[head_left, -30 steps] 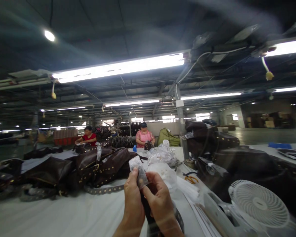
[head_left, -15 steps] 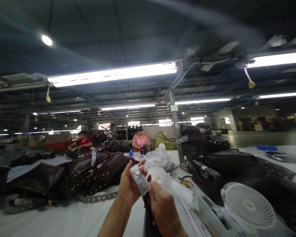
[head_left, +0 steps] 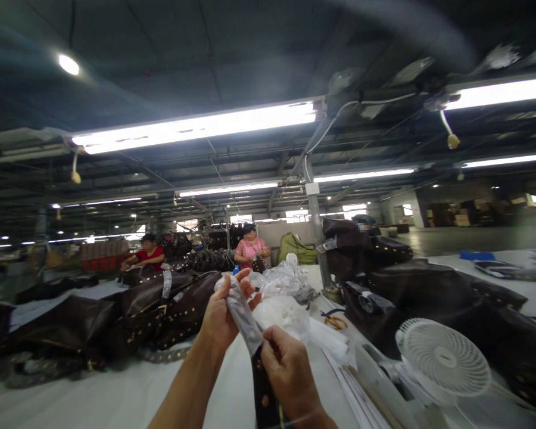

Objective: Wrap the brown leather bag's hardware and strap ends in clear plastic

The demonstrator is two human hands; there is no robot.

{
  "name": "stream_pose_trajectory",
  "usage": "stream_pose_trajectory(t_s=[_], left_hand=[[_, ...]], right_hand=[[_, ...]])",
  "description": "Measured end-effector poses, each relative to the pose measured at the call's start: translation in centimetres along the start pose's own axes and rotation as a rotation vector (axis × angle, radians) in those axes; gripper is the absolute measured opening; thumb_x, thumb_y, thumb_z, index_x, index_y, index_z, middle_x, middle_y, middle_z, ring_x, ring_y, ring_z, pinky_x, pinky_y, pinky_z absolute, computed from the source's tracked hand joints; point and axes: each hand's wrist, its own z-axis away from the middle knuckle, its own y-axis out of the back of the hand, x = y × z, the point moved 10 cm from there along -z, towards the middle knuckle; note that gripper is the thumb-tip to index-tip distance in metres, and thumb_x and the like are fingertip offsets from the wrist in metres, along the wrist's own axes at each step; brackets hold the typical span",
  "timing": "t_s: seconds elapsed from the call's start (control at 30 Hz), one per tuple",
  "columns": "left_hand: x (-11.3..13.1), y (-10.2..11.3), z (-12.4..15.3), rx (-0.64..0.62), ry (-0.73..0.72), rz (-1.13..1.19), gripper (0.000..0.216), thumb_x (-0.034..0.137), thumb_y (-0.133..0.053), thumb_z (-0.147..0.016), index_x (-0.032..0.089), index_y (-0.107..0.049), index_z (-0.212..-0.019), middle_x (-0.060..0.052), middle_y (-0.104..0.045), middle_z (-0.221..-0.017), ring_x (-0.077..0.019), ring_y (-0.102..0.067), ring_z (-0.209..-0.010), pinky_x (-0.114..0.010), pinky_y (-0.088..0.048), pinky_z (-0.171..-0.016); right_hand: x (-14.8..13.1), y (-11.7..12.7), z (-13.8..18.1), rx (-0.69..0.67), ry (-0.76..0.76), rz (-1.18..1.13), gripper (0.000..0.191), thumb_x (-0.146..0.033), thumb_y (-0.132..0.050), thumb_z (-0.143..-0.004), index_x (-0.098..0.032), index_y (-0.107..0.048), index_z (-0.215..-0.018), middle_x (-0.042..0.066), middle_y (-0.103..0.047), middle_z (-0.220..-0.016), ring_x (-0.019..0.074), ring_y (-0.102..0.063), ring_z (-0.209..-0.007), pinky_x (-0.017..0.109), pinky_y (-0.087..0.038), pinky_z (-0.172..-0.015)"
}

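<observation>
A clear plastic sleeve (head_left: 245, 322) slants between my hands, its lower end around a dark brown studded strap (head_left: 262, 390). My left hand (head_left: 218, 316) grips the sleeve's upper part with the thumb pressed on it, while the other fingers curl loosely behind. Down at the sleeve's lower edge, my right hand (head_left: 290, 366) is closed on the strap, thumb and forefinger pinched by the plastic. How much strap lies inside the sleeve is hard to make out. Beyond my fingers lies a heap of clear plastic bags (head_left: 286, 280).
Dark studded leather bags (head_left: 161, 310) cover the left; more bags (head_left: 429, 292) are stacked on the right. A white fan (head_left: 444, 357) stands at right front, near orange-handled scissors (head_left: 335, 322). A metal post (head_left: 315, 232) rises behind. Two co-workers (head_left: 251, 247) sit across.
The sleeve now stretches longer over the strap. My left hand has shifted left and slightly up with the sleeve's top, and more of the strap shows below. The view has tilted slightly.
</observation>
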Motion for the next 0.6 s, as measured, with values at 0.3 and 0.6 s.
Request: stream_pose_trajectory(t_s=[0.3,0.6], left_hand=[[2.7,3.8,-1.8,0.183,0.035,0.17,0.043,0.039,-0.036,-0.095,0.005,-0.06,-0.102,-0.012,-0.066,-0.077,-0.0225,-0.067,-0.067,-0.045,-0.057,-0.066],[4.7,5.0,-3.5,0.3,0.018,0.08,0.032,0.028,-0.036,-0.097,0.006,-0.06,-0.095,-0.006,-0.061,-0.062,-0.0156,-0.062,-0.051,-0.032,-0.056,-0.055]], right_hand=[[-0.6,1.0,0.3,-0.087,0.194,0.262,0.016,-0.021,-0.044,-0.079,-0.019,-0.054,-0.067,-0.001,-0.058,-0.059,0.0115,-0.053,-0.054,0.021,-0.035,-0.052],[5.8,-0.8,1.8,-0.126,-0.272,-0.121,0.019,-0.04,-0.045,-0.081,-0.022,-0.046,-0.074,-0.005,-0.053,-0.053,0.0128,-0.054,-0.044,0.021,-0.038,-0.043]])
